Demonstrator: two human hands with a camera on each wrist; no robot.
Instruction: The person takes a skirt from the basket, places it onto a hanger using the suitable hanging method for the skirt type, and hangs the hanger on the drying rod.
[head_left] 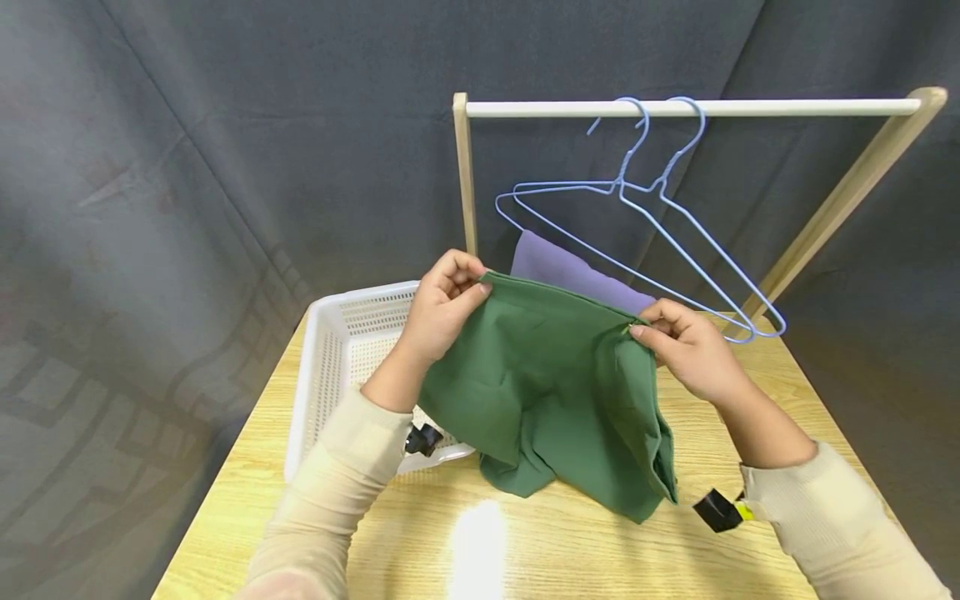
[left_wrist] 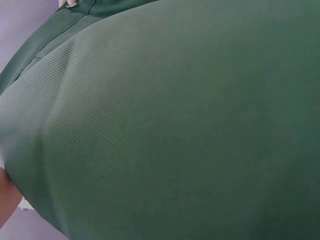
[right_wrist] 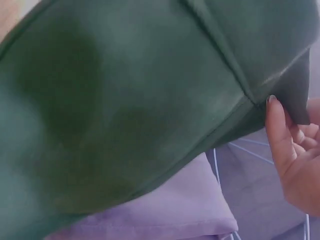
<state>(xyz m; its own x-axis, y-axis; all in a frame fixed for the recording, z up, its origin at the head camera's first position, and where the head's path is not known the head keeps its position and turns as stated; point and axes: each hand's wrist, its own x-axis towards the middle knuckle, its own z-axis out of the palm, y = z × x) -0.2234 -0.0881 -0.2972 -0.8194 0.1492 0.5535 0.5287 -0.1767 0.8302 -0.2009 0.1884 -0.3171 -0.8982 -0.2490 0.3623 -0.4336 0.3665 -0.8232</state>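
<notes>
Green shorts (head_left: 540, 375) are stretched by the waistband between both hands, legs hanging over the table in loose folds. My left hand (head_left: 442, 304) pinches the left end of the waistband between thumb and fingers. At the other end, my right hand (head_left: 690, 346) pinches the waistband near a side seam; the right wrist view shows its thumb (right_wrist: 276, 125) against the cloth. Green fabric (left_wrist: 175, 120) fills most of the left wrist view and hides much of the left hand. Behind the shorts, a folded purple garment (head_left: 566, 262) hangs on a blue wire hanger.
A white rod (head_left: 787, 107) on wooden posts carries two blue hangers (head_left: 697, 225) at the back. To the left, a white perforated basket (head_left: 318, 400) stands on the wooden table (head_left: 420, 533), partly behind the left arm and the shorts. A grey curtain (head_left: 300, 125) backs everything.
</notes>
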